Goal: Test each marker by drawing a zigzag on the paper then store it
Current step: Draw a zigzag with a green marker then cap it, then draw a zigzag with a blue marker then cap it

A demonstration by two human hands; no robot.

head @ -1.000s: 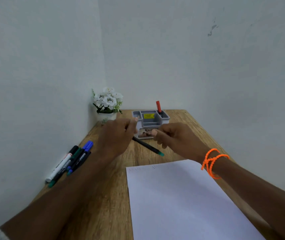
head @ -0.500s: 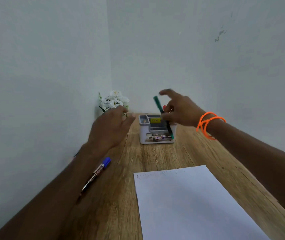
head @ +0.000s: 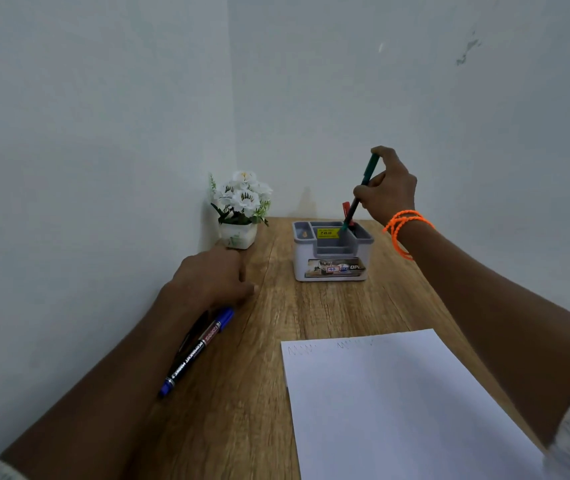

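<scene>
My right hand [head: 388,190] pinches a green marker [head: 363,187] near its top, holding it steeply tilted with its lower end inside a back compartment of the grey desk organizer [head: 332,258]. A red marker [head: 345,207] stands in the same organizer. My left hand [head: 212,278] rests on the wooden table [head: 276,327] near the left wall, fingers relaxed, holding nothing. A blue marker [head: 197,351] lies beside my left forearm, and other markers under the arm are mostly hidden. The white paper [head: 397,403] lies at the front right with faint zigzags along its top edge.
A small white pot of white flowers [head: 242,209] stands in the back left corner against the wall. Walls close off the table at the left and the back. An orange band is on my right wrist.
My right hand has lifted the green marker from in front of the organizer and lowered its end into a back compartment. My left hand has dropped onto the table.
</scene>
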